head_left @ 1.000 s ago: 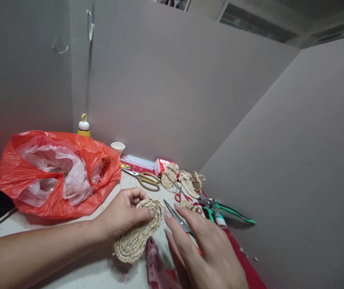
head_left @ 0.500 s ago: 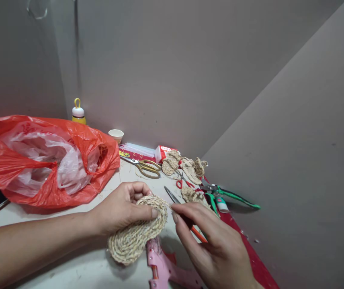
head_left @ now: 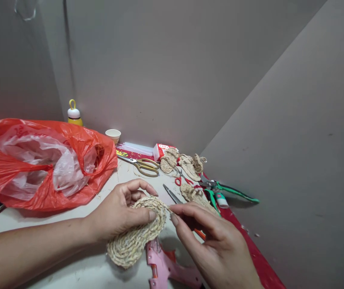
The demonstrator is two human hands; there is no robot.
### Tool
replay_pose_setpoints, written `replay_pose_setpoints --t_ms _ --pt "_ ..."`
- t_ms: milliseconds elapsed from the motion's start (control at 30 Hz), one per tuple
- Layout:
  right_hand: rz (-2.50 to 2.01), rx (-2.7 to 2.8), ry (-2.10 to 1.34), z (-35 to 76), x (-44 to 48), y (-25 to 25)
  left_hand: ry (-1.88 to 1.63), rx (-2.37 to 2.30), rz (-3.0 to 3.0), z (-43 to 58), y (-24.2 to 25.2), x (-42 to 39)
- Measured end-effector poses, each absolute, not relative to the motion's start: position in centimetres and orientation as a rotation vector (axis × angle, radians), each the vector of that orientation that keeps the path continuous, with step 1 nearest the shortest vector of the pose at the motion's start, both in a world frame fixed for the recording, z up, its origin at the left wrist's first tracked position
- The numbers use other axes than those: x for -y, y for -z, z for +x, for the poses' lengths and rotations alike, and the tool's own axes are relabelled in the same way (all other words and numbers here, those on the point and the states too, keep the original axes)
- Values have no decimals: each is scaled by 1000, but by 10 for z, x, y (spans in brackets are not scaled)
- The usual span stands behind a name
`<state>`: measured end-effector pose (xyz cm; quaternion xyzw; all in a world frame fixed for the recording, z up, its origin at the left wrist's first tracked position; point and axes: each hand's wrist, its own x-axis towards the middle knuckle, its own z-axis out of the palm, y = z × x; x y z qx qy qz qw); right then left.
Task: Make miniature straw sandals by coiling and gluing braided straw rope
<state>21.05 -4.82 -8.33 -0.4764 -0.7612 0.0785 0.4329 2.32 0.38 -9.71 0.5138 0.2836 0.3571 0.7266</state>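
Note:
My left hand [head_left: 117, 212] grips a coiled straw-rope sole [head_left: 130, 247], thumb on top and fingers curled behind its upper edge. The sole is tilted above the table. At its right edge, my right hand [head_left: 220, 245] pinches a thin straw strand [head_left: 168, 208] between thumb and index finger. Just beyond those fingers lies a pointed metal tool [head_left: 172, 194], partly hidden; an orange handle [head_left: 200, 234] shows beneath the right hand. Below the sole rests a pink hot glue gun [head_left: 160, 261], partly covered by the sole and my right hand.
A red plastic bag [head_left: 99, 180] fills the left side. Behind are a paper cup [head_left: 113, 135], gold-handled scissors [head_left: 148, 166] and a yellow bottle [head_left: 74, 116]. Woven straw pieces [head_left: 168, 160], red-handled scissors [head_left: 179, 180] and green-handled shears [head_left: 235, 194] lie right, by the wall.
The view has shifted slightly, so the background sits a little further left. My right fingers stay pinched on the strand near the sole, their grip slightly shifted; the left hand keeps its hold.

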Motion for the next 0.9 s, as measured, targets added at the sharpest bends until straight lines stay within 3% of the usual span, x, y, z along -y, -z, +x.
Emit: replay_pose_setpoints --t_ms 433,900 --pt "-1111 1690 -281 201 48 95 -846 -650 1104 26 94 0" --pt "-1285 1316 -837 197 52 101 -919 -681 1106 26 100 3"
